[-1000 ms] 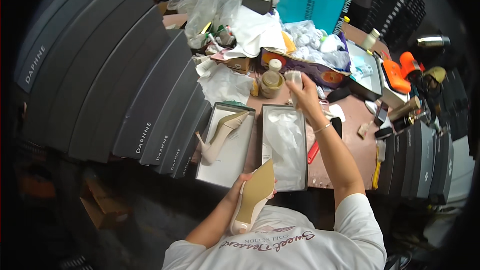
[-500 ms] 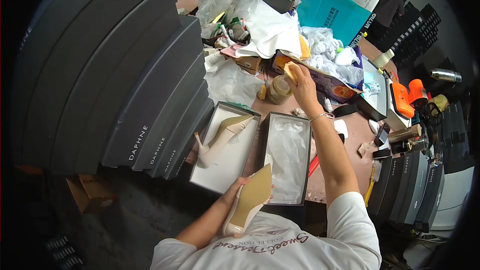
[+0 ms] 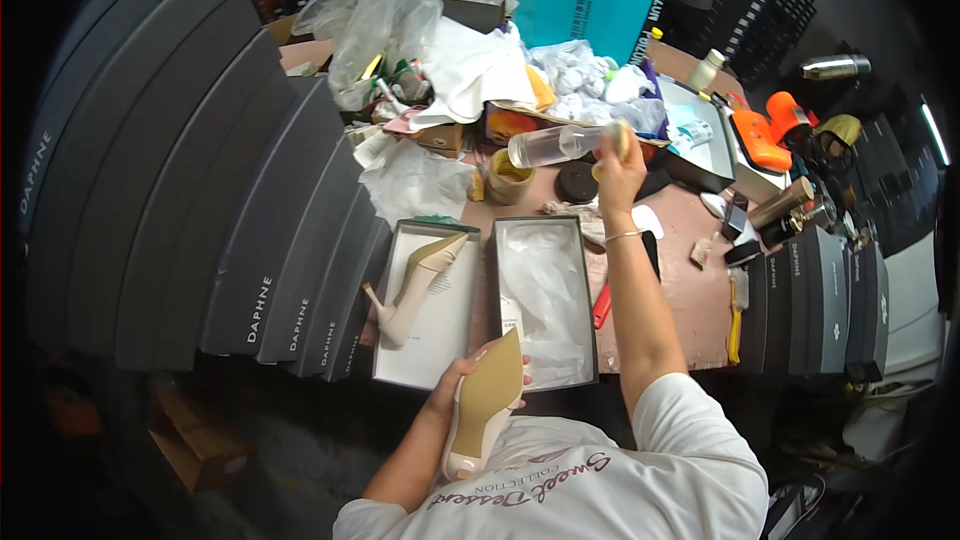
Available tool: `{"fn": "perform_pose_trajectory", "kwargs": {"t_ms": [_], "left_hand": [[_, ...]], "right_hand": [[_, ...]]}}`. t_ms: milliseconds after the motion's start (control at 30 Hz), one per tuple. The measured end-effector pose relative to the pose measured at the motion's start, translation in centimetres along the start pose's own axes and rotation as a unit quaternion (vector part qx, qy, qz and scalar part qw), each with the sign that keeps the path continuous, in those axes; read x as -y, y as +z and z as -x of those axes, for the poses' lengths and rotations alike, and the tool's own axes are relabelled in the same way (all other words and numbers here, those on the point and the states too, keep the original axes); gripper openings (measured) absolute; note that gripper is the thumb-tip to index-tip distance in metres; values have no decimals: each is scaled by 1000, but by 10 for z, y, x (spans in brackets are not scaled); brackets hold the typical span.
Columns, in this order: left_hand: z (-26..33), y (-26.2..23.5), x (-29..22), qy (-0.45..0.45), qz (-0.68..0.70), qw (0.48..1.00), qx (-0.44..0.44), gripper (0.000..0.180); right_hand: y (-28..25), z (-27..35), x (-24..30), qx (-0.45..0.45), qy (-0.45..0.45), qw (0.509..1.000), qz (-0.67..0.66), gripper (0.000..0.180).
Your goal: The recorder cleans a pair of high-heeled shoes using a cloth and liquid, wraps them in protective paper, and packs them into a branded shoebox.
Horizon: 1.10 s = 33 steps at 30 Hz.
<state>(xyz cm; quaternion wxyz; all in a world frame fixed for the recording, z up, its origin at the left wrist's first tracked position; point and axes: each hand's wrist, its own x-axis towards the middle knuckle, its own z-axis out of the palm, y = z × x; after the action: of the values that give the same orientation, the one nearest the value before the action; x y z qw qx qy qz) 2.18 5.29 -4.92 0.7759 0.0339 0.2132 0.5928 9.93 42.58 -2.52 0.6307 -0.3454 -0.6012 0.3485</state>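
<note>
A: What's in your hands?

B: My left hand [image 3: 452, 402] has its grip closed around a beige high-heeled shoe [image 3: 482, 406], sole up, low in front of my chest. My right hand [image 3: 618, 158] is raised over the desk [image 3: 690, 300], grip clamped on a clear plastic bottle [image 3: 553, 146] lying sideways; something yellow shows in that same hand, but I can't tell what.

A: What's around them?

B: 2 open shoe boxes side by side below the bottle. The left box [image 3: 425, 302] holds the matching shoe [image 3: 413, 283]; the right box [image 3: 545, 300] holds only white tissue paper. Behind sit a small yellowish jar [image 3: 507, 176], a dark round lid [image 3: 576, 182], crumpled bags and a teal carton [image 3: 596, 8].

A: And the room?

B: Grey shoe boxes [image 3: 200, 190] stacked on my left, more at the right [image 3: 820, 300]; the floor [image 3: 250, 440] is dark.
</note>
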Motion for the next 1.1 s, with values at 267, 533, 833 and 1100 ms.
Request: {"fn": "perform_pose_trajectory", "kwargs": {"t_ms": [267,533,833,1100], "left_hand": [[-5,-18,20,-30,33,997,55,71],[3,-23,6,8,-61,998,-8,68],[20,-9,14,86,-113,986,-91,61],[30,28,57,118,-182,972,-92,60]], "right_hand": [[-2,25,-12,-45,176,960,-211,27],[60,35,6,244,-184,912,275,36],[-53,169,112,407,59,908,86,21],[-104,235,162,465,-76,857,207,12]]}}
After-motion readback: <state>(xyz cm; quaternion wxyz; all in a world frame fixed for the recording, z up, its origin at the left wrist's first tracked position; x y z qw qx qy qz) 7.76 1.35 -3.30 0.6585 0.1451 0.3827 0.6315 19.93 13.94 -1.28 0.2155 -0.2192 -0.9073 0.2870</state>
